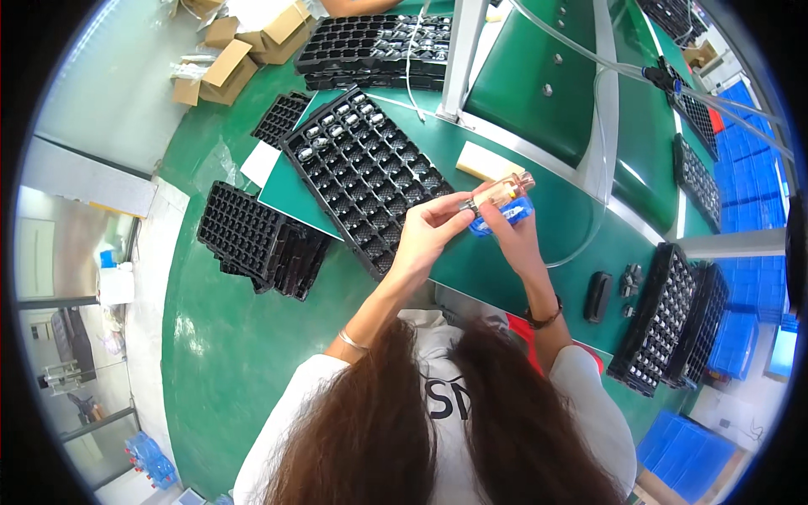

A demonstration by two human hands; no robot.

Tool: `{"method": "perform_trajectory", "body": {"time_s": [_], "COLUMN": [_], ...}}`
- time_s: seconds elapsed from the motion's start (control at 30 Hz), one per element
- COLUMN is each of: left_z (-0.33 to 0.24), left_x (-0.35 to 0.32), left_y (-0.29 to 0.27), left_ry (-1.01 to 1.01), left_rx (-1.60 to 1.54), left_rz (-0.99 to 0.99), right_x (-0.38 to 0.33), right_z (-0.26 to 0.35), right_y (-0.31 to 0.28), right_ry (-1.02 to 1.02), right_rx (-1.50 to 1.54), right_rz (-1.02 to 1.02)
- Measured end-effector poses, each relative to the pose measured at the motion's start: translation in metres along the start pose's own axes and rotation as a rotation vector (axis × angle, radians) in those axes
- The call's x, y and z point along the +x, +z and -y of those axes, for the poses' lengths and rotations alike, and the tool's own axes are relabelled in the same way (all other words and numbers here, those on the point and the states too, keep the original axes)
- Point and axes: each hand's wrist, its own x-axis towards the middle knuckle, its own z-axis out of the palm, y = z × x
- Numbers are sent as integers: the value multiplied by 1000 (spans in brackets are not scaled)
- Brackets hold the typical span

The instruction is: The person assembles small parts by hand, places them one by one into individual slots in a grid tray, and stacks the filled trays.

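Above the green tabletop (471,261), my two hands meet in front of me. My left hand (427,236) is closed, thumb and forefinger pinching a small metal cylindrical part (469,207). Wrapped by the fingers of my right hand (515,237) is a see-through, amber-tinted cylindrical tool (503,192), whose left end meets the metal part. A blue piece (505,217) lies against this tool inside the right hand; whether the two are joined I cannot tell. Left of my hands, a black compartment tray (362,168) lies slanted, with several shiny metal parts in its far-end pockets.
A cream block (490,160) lies just beyond my hands. Stacked black trays stand at the back (370,50), low on the left (252,240) and at the right (656,320). A black oblong object (598,296) rests near the right edge. Behind runs a green conveyor belt (539,84).
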Motion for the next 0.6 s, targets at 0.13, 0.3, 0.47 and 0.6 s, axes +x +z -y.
{"method": "perform_trajectory", "body": {"time_s": [0.13,0.3,0.47,0.6], "left_z": [-1,-24,-23,-29], "left_x": [25,100,140,154], "left_y": [-26,-117,-152,-149], "left_ry": [123,628,550,445], "left_rx": [174,1236,1434,1338], "left_rz": [-10,-504,-443,-482], "right_x": [20,56,64,64], "right_z": [-20,-49,-61,-59], "right_y": [-20,-58,-55,-53], "right_ry": [-30,-140,-175,-137], "right_rx": [-139,-801,-922,-967], "right_rz": [-142,-274,-309,-296]}}
